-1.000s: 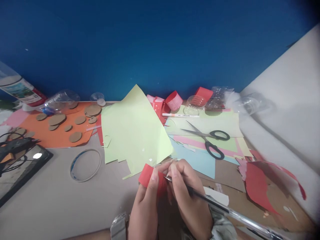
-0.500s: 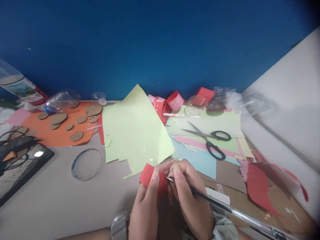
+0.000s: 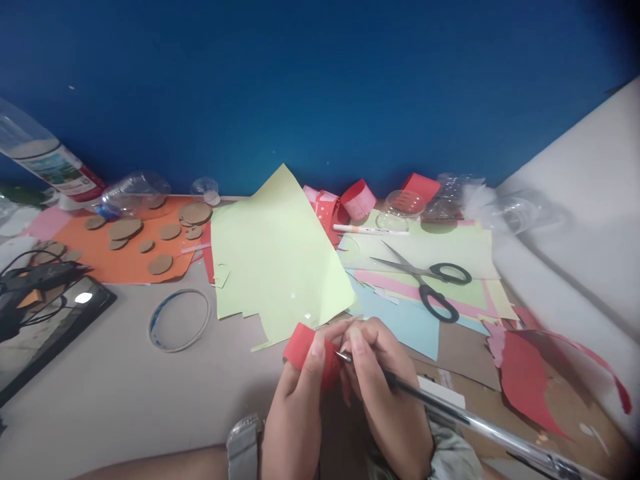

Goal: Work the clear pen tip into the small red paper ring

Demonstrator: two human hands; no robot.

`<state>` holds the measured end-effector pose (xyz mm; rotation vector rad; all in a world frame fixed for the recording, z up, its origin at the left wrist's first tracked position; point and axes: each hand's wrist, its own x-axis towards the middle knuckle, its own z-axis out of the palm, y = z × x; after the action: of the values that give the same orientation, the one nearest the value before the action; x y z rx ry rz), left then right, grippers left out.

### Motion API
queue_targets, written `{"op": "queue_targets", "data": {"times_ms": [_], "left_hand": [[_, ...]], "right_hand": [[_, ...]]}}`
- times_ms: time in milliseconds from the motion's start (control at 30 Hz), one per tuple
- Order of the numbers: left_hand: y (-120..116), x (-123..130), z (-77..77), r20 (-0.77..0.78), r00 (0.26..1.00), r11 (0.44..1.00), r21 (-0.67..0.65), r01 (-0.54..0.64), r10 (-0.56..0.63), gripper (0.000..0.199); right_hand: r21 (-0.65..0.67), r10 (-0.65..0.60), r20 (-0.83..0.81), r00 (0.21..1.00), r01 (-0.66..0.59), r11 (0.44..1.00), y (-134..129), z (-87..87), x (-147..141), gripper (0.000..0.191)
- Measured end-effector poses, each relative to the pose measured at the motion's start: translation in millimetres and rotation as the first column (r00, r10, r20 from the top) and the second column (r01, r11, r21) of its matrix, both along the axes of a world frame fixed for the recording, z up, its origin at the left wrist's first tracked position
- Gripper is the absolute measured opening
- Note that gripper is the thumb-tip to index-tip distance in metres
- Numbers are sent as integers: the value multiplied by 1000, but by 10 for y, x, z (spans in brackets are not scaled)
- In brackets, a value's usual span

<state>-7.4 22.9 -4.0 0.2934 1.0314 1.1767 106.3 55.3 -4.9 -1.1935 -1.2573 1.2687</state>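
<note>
In my left hand [image 3: 303,393] is a small curled strip of red paper [image 3: 300,345], pinched between thumb and fingers. My right hand [image 3: 387,387] grips a clear-barrelled ballpoint pen [image 3: 465,420], whose metal tip touches or nearly touches the red paper's right side. Both hands are close together at the front of the table, and part of the red paper is hidden behind my fingers. Just beyond them lies a large pale green sheet [image 3: 270,253] with a jagged lower edge. Black-handled scissors [image 3: 425,272] rest open on coloured paper to the right.
Cardboard discs [image 3: 126,229] lie on an orange sheet [image 3: 95,257] at left, near a tape ring [image 3: 180,320] and a dark flat device [image 3: 60,327]. Plastic bottles [image 3: 137,192], red paper rings [image 3: 359,199] and a marker [image 3: 370,230] line the blue wall. Red scraps [image 3: 527,377] lie right.
The whole scene has shifted slightly to the right as my head moved. My hands keep the same hold on the red paper and the pen.
</note>
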Motion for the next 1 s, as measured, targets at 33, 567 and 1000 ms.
{"op": "queue_targets", "data": {"times_ms": [33, 567, 1000], "left_hand": [[8, 7, 16, 13, 1000, 1000, 16, -12, 12, 35], [0, 49, 50, 38, 999, 999, -29, -29, 30, 36], [20, 35, 75, 5, 999, 997, -63, -40, 41, 37]], "right_hand": [[2, 0, 8, 1000, 0, 1000, 12, 27, -2, 46], [66, -22, 98, 995, 16, 998, -4, 46, 11, 44], [114, -4, 124, 992, -11, 993, -4, 14, 40, 41]]}}
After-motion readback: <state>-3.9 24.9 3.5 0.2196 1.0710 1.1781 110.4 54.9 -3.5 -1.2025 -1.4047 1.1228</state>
